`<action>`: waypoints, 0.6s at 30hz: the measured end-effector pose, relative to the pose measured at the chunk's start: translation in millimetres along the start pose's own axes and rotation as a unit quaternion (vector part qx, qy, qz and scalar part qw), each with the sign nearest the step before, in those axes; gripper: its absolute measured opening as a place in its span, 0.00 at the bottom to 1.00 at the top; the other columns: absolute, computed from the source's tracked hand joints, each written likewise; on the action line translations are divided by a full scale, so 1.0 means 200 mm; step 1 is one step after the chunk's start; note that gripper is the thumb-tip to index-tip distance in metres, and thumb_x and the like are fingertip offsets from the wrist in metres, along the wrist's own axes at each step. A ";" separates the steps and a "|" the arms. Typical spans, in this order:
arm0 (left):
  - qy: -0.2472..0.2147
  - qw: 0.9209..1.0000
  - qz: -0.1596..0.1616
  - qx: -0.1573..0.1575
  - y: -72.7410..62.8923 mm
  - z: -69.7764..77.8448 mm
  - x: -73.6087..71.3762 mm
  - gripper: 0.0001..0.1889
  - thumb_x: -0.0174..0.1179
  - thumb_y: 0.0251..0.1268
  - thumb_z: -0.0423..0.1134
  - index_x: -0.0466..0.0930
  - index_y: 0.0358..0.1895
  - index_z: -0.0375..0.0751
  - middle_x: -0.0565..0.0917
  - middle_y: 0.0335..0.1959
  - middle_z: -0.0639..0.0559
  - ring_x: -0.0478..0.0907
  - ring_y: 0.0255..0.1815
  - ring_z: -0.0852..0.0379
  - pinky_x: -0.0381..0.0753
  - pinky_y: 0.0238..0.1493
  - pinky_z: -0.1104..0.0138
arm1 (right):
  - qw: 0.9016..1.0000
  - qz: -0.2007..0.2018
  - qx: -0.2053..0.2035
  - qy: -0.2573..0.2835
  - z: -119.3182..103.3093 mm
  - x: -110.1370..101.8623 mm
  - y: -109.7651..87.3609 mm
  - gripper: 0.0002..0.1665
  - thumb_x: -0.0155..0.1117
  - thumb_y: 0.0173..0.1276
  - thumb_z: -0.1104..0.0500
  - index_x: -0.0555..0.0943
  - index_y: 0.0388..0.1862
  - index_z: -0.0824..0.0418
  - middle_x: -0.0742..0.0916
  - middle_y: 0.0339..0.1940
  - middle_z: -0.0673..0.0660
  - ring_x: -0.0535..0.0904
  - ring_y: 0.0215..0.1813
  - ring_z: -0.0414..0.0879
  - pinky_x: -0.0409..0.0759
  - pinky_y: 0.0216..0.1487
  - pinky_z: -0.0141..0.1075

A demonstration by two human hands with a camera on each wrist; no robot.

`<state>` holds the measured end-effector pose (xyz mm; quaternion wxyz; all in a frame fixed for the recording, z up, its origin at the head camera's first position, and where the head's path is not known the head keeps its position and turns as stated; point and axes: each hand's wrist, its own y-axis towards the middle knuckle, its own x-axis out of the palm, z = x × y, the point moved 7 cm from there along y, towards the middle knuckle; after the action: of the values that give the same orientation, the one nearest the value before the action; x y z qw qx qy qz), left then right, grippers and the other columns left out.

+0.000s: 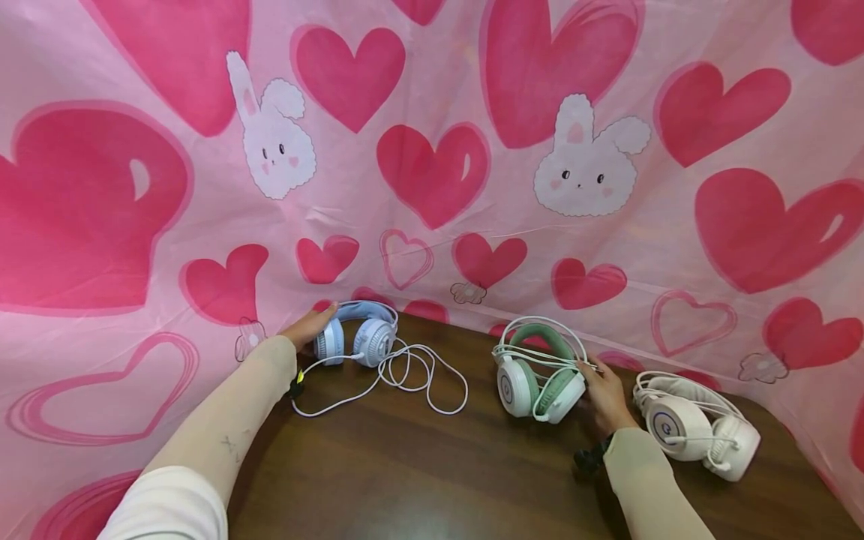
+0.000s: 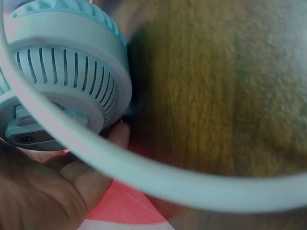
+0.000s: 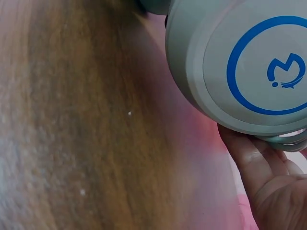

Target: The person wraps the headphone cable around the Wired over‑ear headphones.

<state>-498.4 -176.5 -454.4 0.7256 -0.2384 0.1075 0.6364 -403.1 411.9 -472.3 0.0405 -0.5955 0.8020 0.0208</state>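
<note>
At the back left of the table, my left hand (image 1: 312,324) grips the outer side of light-blue headphones (image 1: 376,339). In the left wrist view, my left fingers (image 2: 121,134) reach behind the slotted ear cup (image 2: 62,72), and a pale cable (image 2: 144,175) crosses in front. My right hand (image 1: 606,396) holds white headphones with green pads (image 1: 514,386) by the right side, where the bundled cable runs. Seen from the right wrist, the right hand (image 3: 280,191) is at the lower edge of an ear cup with a blue ring logo (image 3: 216,76); part of the fingers is hidden behind it.
White headphones (image 1: 675,427) with a wrapped cable lie at the far right, close beside my right wrist. The blue pair's loose cable (image 1: 432,367) loops across the brown table (image 1: 418,465). A pink heart-patterned cloth (image 1: 432,180) hangs along the table's back edge.
</note>
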 end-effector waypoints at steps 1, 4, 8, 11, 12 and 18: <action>-0.005 1.000 -0.003 -0.005 0.00 0.00 0.00 0.46 0.37 0.69 0.69 0.47 0.74 0.33 0.62 0.59 0.33 0.66 0.58 0.36 0.76 0.46 0.39 | 1.000 -0.003 0.003 0.003 0.01 0.00 0.00 0.35 0.55 0.75 0.48 0.60 0.76 0.56 0.74 0.42 0.50 0.76 0.28 0.36 0.78 0.26 0.37; -0.024 1.000 0.002 -0.010 0.02 -0.01 0.00 0.40 0.43 0.71 0.64 0.53 0.71 0.33 0.67 0.55 0.36 0.70 0.52 0.40 0.79 0.41 0.41 | 1.000 -0.011 0.013 0.021 0.03 0.00 0.01 0.36 0.55 0.75 0.49 0.58 0.77 0.55 0.77 0.39 0.47 0.78 0.28 0.36 0.80 0.27 0.37; -0.035 0.999 0.014 0.002 0.03 0.01 0.01 0.29 0.50 0.71 0.56 0.65 0.59 0.32 0.74 0.41 0.42 0.75 0.39 0.48 0.80 0.34 0.49 | 0.999 -0.009 0.020 0.027 0.05 -0.01 0.01 0.37 0.55 0.74 0.49 0.57 0.78 0.55 0.78 0.31 0.42 0.78 0.26 0.36 0.79 0.26 0.37; -0.032 0.999 0.024 0.017 0.02 0.01 0.01 0.25 0.50 0.71 0.53 0.67 0.53 0.31 0.75 0.35 0.43 0.75 0.33 0.50 0.80 0.33 0.51 | 1.000 0.000 0.011 -0.006 0.06 0.00 0.01 0.37 0.55 0.74 0.46 0.59 0.77 0.55 0.78 0.33 0.44 0.77 0.26 0.36 0.79 0.27 0.36; -0.027 0.999 0.030 0.019 0.02 0.01 0.00 0.25 0.50 0.71 0.53 0.67 0.53 0.31 0.74 0.35 0.43 0.74 0.33 0.50 0.80 0.33 0.52 | 1.000 0.001 0.008 -0.018 0.06 0.00 0.01 0.38 0.55 0.74 0.45 0.59 0.77 0.55 0.78 0.35 0.46 0.77 0.26 0.36 0.79 0.28 0.36; -0.013 0.997 0.057 0.054 0.05 0.01 0.00 0.24 0.51 0.70 0.53 0.71 0.49 0.31 0.74 0.34 0.45 0.73 0.33 0.51 0.77 0.34 0.60 | 0.999 -0.001 0.010 -0.039 0.08 -0.01 0.00 0.39 0.53 0.74 0.44 0.58 0.77 0.59 0.73 0.58 0.62 0.78 0.33 0.36 0.81 0.34 0.37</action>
<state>-508.3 -175.0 -454.6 0.7012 -0.1844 0.1456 0.6732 -402.7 414.4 -488.1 0.0779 -0.5950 0.7992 0.0355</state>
